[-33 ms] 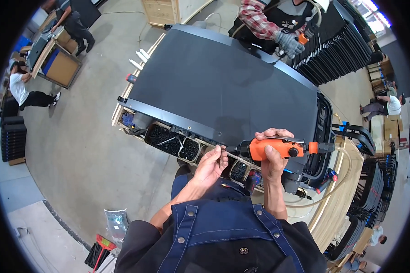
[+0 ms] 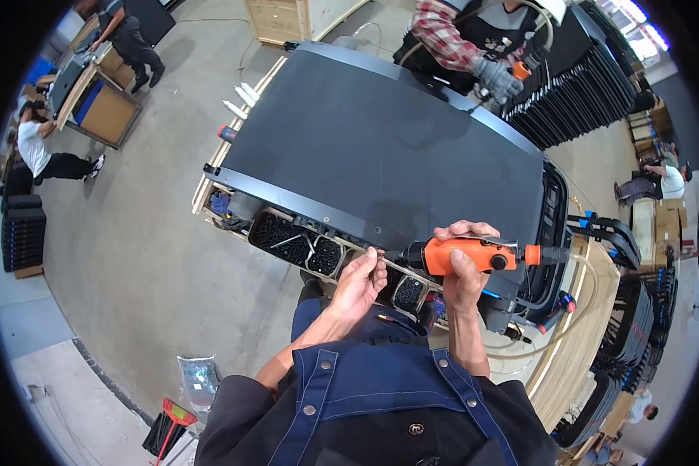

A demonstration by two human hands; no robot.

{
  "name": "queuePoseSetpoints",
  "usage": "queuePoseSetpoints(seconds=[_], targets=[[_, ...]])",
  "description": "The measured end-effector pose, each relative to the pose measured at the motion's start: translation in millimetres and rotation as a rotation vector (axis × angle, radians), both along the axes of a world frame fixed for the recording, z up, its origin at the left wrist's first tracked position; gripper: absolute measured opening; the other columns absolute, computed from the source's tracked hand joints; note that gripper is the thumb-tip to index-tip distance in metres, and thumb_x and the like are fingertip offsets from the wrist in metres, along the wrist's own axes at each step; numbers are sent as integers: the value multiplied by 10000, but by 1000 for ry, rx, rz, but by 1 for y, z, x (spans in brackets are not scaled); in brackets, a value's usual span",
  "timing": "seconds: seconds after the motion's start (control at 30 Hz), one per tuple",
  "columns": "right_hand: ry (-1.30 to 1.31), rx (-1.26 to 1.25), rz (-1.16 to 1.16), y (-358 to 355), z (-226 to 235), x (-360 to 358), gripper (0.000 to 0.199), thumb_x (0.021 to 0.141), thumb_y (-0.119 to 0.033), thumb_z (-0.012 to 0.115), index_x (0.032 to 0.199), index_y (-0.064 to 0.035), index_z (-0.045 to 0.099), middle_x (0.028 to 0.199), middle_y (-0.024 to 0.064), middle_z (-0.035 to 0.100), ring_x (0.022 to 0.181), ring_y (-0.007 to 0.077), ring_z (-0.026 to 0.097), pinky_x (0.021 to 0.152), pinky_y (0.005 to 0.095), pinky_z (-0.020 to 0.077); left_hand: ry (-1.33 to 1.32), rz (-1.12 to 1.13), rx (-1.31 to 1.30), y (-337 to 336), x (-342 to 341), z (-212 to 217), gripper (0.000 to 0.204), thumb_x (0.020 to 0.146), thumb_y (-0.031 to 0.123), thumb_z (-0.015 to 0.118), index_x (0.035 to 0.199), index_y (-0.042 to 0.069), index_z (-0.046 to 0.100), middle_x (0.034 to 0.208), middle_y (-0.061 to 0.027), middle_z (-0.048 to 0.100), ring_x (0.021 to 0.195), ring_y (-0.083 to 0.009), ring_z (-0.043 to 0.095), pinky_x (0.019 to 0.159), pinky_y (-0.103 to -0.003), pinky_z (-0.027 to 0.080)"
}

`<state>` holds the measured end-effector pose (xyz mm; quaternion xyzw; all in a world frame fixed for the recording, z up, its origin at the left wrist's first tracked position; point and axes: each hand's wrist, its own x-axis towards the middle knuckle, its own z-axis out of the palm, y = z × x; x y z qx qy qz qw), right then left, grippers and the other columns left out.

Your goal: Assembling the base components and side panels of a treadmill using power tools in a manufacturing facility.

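My right hand (image 2: 467, 264) is closed round an orange air screwdriver (image 2: 452, 255) with a black nose pointing left. It lies nearly level over the near edge of a large dark flat panel (image 2: 373, 147). At the driver's tip, the thumb and fingers of my left hand (image 2: 359, 281) are pinched together; what they hold is too small to make out. A silvery edge strip (image 2: 287, 200) with small holes runs along the panel's near side. Below it sit bins of black screws (image 2: 324, 256), and another screw bin (image 2: 408, 293) stands nearer my right hand.
Across the panel, a co-worker's grey-gloved hand (image 2: 499, 81) is beside another orange driver (image 2: 522, 71). A pale air hose (image 2: 594, 291) loops from my tool over a wooden bench top (image 2: 571, 349). Black frames (image 2: 555, 206) stand at the panel's right end, and white tubes (image 2: 245, 95) lie at its left.
The whole view has shifted very slightly. Across the panel, the co-worker's gloved hand has moved a little to the right. My hands keep the same hold beside the driver's tip.
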<state>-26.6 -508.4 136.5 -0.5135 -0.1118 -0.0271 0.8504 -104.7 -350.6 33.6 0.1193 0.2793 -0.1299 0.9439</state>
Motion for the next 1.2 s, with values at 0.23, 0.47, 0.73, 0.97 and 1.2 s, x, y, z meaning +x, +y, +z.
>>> queuePoseSetpoints(seconds=[0.23,0.47,0.73,0.97,1.2], targets=[[-172,-115,61,83,-14,12,474,818,58,734,1206,-37,480,1125,186,626,1019,269,682,936,442,564,84,11,-207,60,25,-13,264,1015,341,611,1083,87,582,711,46,463,518,-51,351,434,-193,271],[-180,-370,195,158,-11,30,475,790,140,714,1184,-28,507,1133,175,634,1023,253,686,920,402,581,183,-32,-378,107,40,-33,286,1014,378,605,1016,96,558,666,52,437,490,-52,339,404,-201,244],[-196,-703,433,204,-1,48,463,720,154,718,1102,-63,574,999,134,666,941,246,695,852,400,596,226,-187,111,132,12,-37,138,1038,221,533,1045,90,576,874,-17,594,779,-146,595,678,-273,491],[-154,-632,342,210,-7,43,411,692,84,745,1055,-65,624,1002,96,705,930,209,689,815,357,573,86,-304,64,169,-1,-42,268,1060,91,408,1245,-65,523,1167,-194,621,1083,-308,643,963,-423,543],[-153,-532,330,201,-11,44,419,721,132,712,1081,-34,576,1041,138,677,953,236,697,856,370,575,-88,-364,181,186,7,-19,327,1101,206,360,1236,-55,504,1183,-217,639,1078,-308,661,930,-412,563]])
